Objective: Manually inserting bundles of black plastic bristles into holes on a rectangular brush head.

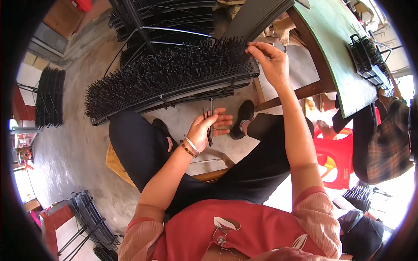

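— Red apron and pink sleeves sit closest, right at the bottom. What is the biggest thing past them?

— That long black panel full of little holes. It lies tilted across the person's knees, above the grey floor. Lots of thin black spikes stand up out of it, like a brush.

— And behind it?

— More black wire racks are piled up. A green tabletop is on the right side, with a small black rack on it. A red plastic stool stands below that tabletop.

— Where is the right hand?

— The right hand reaches up to the right end of the panel. Its fingers are pinched together at the top of the spikes there. I cannot tell for sure if a spike is between them.

— And the left hand?

— The left hand is lower, just under the panel, near a black shoe. It is half open, palm up. A small bunch of black spikes lies across the palm, with the thumb resting on them. Two bracelets go round that wrist.
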A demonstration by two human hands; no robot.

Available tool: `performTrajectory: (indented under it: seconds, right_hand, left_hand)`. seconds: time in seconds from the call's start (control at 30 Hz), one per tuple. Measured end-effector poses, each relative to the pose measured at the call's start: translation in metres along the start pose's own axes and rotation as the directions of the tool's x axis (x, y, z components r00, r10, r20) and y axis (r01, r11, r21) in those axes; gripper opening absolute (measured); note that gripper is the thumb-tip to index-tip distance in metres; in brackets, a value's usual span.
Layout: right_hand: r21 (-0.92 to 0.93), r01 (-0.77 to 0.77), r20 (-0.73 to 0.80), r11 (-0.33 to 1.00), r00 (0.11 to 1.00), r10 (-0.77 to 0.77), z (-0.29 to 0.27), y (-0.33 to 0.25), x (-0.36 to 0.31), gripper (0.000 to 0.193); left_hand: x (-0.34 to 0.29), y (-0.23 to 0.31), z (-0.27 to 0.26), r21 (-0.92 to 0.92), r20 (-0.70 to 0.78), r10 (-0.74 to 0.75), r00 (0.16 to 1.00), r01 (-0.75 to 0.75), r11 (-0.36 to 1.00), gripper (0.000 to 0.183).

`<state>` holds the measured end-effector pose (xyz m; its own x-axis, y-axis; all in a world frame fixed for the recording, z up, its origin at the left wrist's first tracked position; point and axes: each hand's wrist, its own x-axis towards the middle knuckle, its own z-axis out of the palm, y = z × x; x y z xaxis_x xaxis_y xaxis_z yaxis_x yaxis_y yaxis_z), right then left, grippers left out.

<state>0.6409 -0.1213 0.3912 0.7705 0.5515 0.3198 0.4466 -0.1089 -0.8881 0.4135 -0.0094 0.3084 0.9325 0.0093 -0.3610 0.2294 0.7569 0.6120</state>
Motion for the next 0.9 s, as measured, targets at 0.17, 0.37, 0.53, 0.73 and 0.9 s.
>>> performTrajectory:
  seconds: [0.17, 0.37, 0.53, 0.73, 0.9]
  right_hand:
    - [-0.153, 0.098, 0.002, 0.983, 0.995, -0.099, 0.015, 0.008, 0.005, 0.018]
    - [-0.214, 0.132, -0.01, 0.968, 0.991, -0.137, 0.021, 0.01, 0.004, 0.018]
    - [-0.261, 0.1, 0.026, 0.96, 0.995, -0.097, 0.019, 0.01, 0.005, 0.019]
    - [-0.309, 0.102, 0.009, 0.946, 0.995, -0.104, 0.021, 0.01, 0.006, 0.019]
    - [-0.32, 0.113, -0.003, 0.941, 0.993, -0.12, 0.023, 0.01, 0.005, 0.02]
  left_hand:
    - [0.0, 0.001, -0.001, 0.012, 0.009, -0.013, 1.0, 0.012, 1.0, 0.041]
    - [-0.001, 0.001, -0.001, 0.004, 0.016, -0.014, 1.0, 0.014, 1.0, 0.041]
    - [-0.002, 0.003, 0.0, 0.005, 0.023, -0.014, 1.0, 0.014, 1.0, 0.041]
    - [-0.003, 0.004, 0.001, 0.001, 0.025, -0.014, 1.0, 0.014, 1.0, 0.041]
    - [-0.003, 0.004, 0.001, -0.003, 0.028, -0.019, 0.999, 0.019, 1.0, 0.042]
